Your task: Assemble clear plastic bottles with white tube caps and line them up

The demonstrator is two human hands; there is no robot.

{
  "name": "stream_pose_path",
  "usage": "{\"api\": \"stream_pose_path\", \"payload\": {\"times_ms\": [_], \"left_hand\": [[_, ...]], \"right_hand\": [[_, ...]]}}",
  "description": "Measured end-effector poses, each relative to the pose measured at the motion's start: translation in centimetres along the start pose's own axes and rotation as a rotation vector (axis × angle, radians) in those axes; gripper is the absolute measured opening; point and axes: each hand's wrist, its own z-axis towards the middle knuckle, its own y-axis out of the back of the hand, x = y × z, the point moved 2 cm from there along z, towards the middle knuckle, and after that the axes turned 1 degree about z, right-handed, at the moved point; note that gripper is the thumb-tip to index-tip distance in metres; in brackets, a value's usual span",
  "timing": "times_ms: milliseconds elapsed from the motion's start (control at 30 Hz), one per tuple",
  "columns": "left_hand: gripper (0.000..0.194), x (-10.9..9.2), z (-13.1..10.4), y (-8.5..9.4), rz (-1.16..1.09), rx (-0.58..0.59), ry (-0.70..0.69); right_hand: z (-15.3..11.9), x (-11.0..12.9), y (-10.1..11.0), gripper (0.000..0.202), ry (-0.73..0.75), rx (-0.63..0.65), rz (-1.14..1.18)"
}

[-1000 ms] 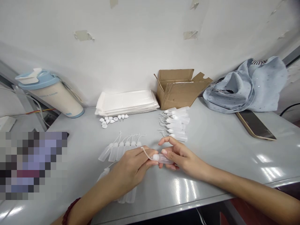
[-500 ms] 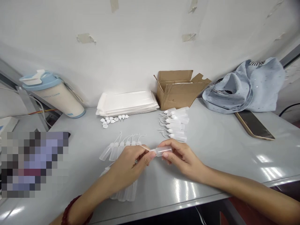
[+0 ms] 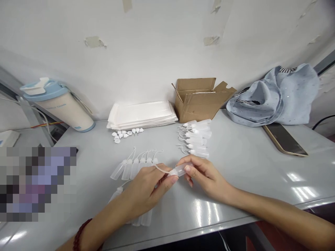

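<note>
Between my two hands lies a small translucent squeeze bottle (image 3: 180,170), tilted, with a thin white strap trailing from its neck to the left. My right hand (image 3: 202,174) is closed around the bottle's body. The thumb and fingers of my left hand (image 3: 154,181) pinch its white neck and cap end. Several similar bottles (image 3: 134,168) with strapped caps lie in a row just beyond my left hand. More bottles (image 3: 141,218) lie under my left forearm, partly hidden by it. Another group of bottles (image 3: 197,139) lies beyond my right hand.
Small white caps (image 3: 125,134) lie before a stack of white sheets or pouches (image 3: 142,115). An open cardboard box (image 3: 201,104) stands against the wall. A tumbler (image 3: 60,106) leans at left; a blue cloth bag (image 3: 274,97) and a phone (image 3: 285,139) lie at right.
The bottle's cap end has dipped slightly and shifted right, and its strap now shows more fully. My left hand has moved a little to the right along with it.
</note>
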Motion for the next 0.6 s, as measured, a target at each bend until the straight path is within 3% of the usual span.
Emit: {"api": "stream_pose_path", "payload": {"times_ms": [67,167,233,333,433,500,600], "left_hand": [[0.035,-0.3,0.0,0.2,-0.02,0.02,0.024],[0.039,-0.6,-0.2,0.1,0.051,-0.04,-0.041],[0.04,-0.6,-0.4,-0.1,0.17,-0.086,-0.094],[0.032,-0.8,-0.4,-0.3,0.385,-0.187,-0.215],[0.018,-1.2,-0.5,-0.4,0.546,-0.261,-0.362],[0.014,-1.2,-0.5,-0.5,0.576,-0.281,-0.398],[0.011,-0.8,-0.7,-0.7,0.507,-0.3,-0.361]], "right_hand": [[-0.2,0.4,0.1,0.024,0.096,0.001,-0.107],[-0.4,0.9,0.1,0.021,0.232,0.003,-0.238],[-0.4,1.1,0.1,0.021,0.235,-0.002,-0.253],[-0.1,0.6,0.1,0.025,0.079,-0.007,-0.142],[0.2,-0.1,0.0,0.036,-0.17,0.038,0.136],[0.3,-0.3,-0.1,0.04,-0.279,0.073,0.305],[0.4,-0.1,-0.3,0.042,-0.306,0.096,0.44]]}}
